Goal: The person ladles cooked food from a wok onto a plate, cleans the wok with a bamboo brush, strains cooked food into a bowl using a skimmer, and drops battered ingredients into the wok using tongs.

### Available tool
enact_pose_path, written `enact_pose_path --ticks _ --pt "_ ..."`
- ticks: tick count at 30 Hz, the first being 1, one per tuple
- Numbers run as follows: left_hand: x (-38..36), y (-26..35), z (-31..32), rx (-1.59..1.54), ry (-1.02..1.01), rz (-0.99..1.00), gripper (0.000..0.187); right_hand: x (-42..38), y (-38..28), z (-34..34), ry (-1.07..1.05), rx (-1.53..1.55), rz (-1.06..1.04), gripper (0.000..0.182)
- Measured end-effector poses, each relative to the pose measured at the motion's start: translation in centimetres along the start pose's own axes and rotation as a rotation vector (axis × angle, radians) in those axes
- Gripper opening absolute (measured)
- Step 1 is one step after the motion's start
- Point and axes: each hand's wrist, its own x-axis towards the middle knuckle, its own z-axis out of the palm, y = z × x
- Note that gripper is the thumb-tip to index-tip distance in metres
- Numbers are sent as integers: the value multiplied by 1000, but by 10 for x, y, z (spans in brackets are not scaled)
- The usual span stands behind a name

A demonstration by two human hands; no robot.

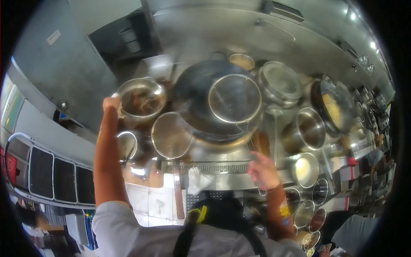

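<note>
At the left, my left hand [112,103] is closed on the edge of a round metal bowl [162,96], which contains dark brown liquid and pieces of food. My right hand [264,172] grips the wire handle of a round mesh strainer [234,99]. The strainer's mesh head lies over the right half of a large black wok [190,81] in this view. Below the bowl, a second round strainer [172,136] with a long wooden handle rests near the front of the stove. Beside it stands a small metal pot [127,145].
Right of the wok are a stacked metal basin [280,83], a ladle [275,112] and a tilted pan [332,107] with yellowish food. A white cloth [199,180] lies on the front edge. Several metal containers stand at the lower right, near another person's sleeve [357,235].
</note>
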Motion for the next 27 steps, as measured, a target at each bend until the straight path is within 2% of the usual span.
enact_pose_path --ticks 6,14,19,22,27 --pt "-22 67 -32 13 3 15 49 15 -10 19 -127 -52 28 52" --pt "-80 165 -45 248 62 163 43 43 -13 41 -306 -3 9 60" --pt "-111 206 -39 262 98 204 39 50 3 32 -326 80 9 59" --pt "-124 226 -33 289 133 244 38 47 3 22 -345 137 43 50" --pt "-139 251 -30 359 151 315 36 45 3 13 -341 179 60 51"
